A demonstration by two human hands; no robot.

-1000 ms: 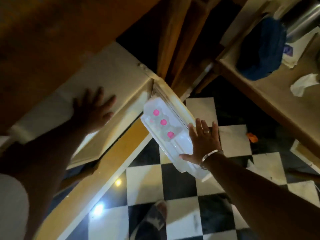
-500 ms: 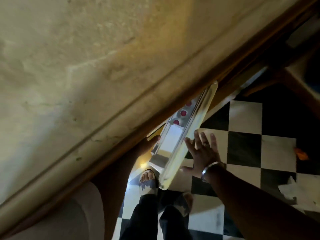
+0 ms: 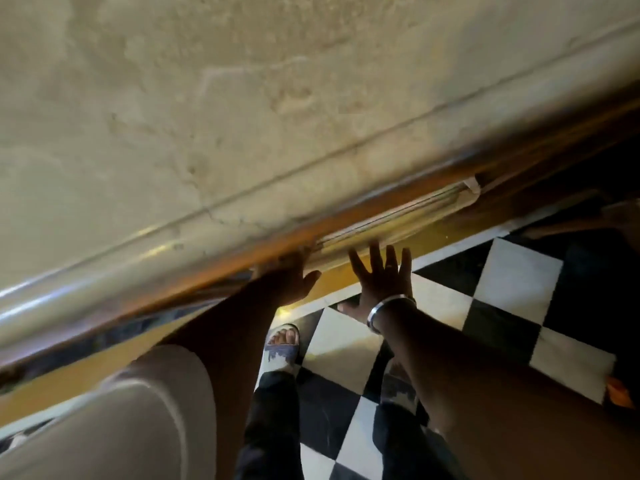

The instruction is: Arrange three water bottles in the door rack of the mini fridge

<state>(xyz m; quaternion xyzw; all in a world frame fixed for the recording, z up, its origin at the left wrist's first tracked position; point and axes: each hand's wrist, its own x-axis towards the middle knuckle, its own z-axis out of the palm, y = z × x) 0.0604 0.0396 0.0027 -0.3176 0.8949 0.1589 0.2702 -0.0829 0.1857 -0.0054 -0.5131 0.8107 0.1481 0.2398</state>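
Two hands press flat, fingers spread, holding nothing: left hand [image 3: 289, 278] under the tabletop [image 3: 242, 116] edge, right hand [image 3: 382, 277] against the fridge door [image 3: 398, 216], seen edge-on. Water bottles are hidden. Checkered floor [image 3: 512, 271] lies below.

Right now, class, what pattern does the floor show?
A black-and-white checkerboard of square tiles on the floor, clearest in the head view.

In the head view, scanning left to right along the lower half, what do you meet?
Pale cream sleeve → left hand → blue sandal on a foot → right hand → silver bangle → black-and-white checkered floor tiles → small orange object.
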